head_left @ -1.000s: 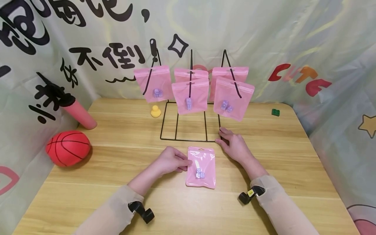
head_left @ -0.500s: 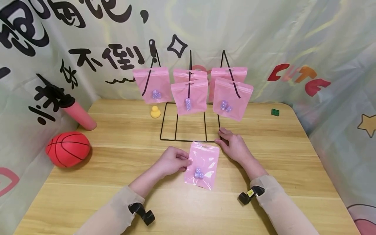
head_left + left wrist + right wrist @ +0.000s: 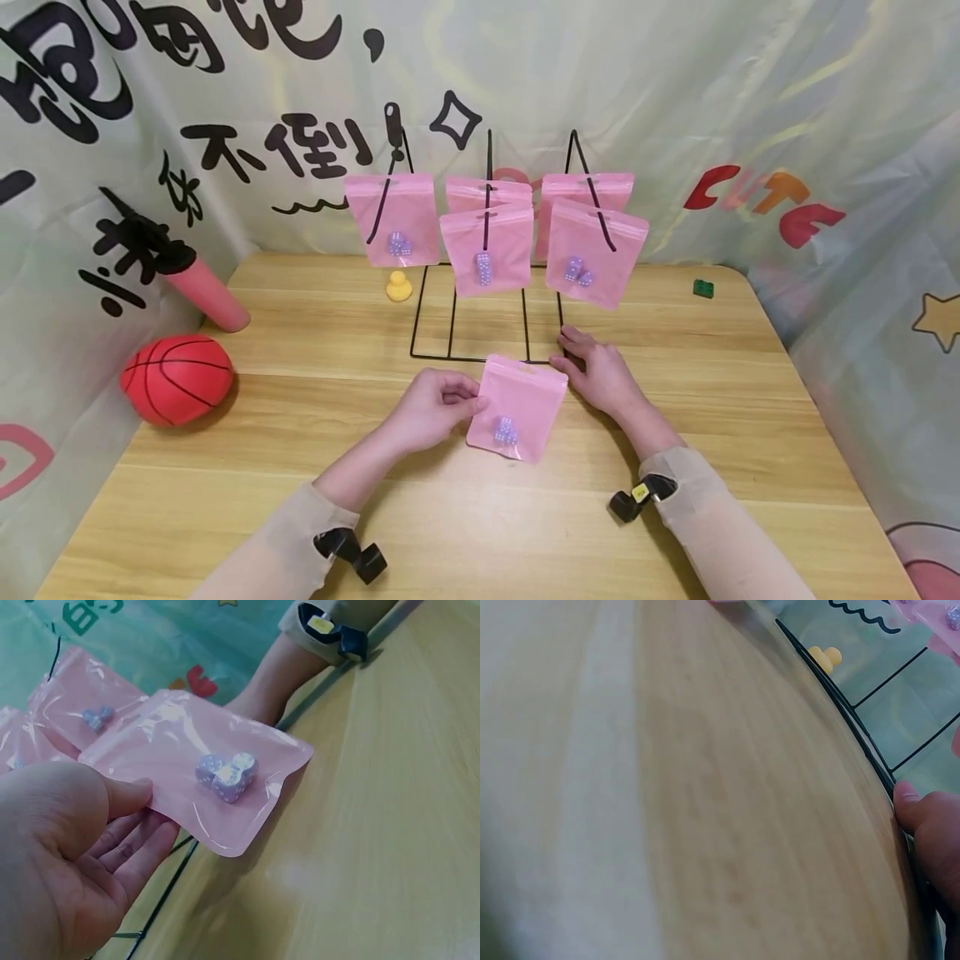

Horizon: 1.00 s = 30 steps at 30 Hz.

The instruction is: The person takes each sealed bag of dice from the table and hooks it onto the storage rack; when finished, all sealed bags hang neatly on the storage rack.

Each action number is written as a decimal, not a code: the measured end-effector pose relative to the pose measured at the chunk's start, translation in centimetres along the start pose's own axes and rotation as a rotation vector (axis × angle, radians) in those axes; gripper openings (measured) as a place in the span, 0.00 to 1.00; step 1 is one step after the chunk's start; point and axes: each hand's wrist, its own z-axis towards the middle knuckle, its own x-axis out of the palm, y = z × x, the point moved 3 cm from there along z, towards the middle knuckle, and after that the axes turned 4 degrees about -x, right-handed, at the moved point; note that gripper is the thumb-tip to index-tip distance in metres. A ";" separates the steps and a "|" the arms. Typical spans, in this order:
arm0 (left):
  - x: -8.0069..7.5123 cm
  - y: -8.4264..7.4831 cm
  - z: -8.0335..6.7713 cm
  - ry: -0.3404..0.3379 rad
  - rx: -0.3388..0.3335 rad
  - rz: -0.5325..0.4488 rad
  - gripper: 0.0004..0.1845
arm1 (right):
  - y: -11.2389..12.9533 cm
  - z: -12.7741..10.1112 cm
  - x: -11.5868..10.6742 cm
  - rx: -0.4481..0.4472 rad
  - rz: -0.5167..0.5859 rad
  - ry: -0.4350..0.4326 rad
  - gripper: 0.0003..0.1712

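My left hand (image 3: 431, 412) pinches the left edge of a pink zip bag (image 3: 525, 398) between thumb and fingers. Small purple dice (image 3: 228, 774) lie inside the bag, which is tilted and raised off the table in the left wrist view. A black wire rack (image 3: 465, 359) stands behind it. At the front right corner of the rack's base, my right hand (image 3: 606, 375) holds the wire, thumb in front and fingers along the side. Similar pink bags, such as the front middle bag (image 3: 510, 237) and the front right bag (image 3: 607, 242), hang from the rack's hooks.
A yellow rubber duck (image 3: 398, 287) sits left of the rack. On the table's left are a red ball (image 3: 177, 380) and a pink cylinder (image 3: 213, 296) with a black top. A green block (image 3: 703, 288) lies far right. Printed cloth stands behind the table (image 3: 675, 533).
The bag in my left hand has come up off the table, tilting and shifting slightly toward the rack. My right hand has stayed at the rack's corner.
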 end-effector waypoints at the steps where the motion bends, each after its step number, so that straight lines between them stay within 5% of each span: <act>1: -0.1 -0.2 -0.1 -0.012 0.007 0.015 0.04 | 0.0 0.0 0.0 0.001 -0.001 0.000 0.30; 8: -1.3 -1.0 -0.4 -0.088 0.057 0.079 0.02 | 0.1 0.0 0.1 0.011 -0.009 0.021 0.27; 30: -7.7 -5.1 -2.4 -0.333 0.288 -0.050 0.03 | 0.4 -0.1 -0.1 0.004 -0.007 0.009 0.29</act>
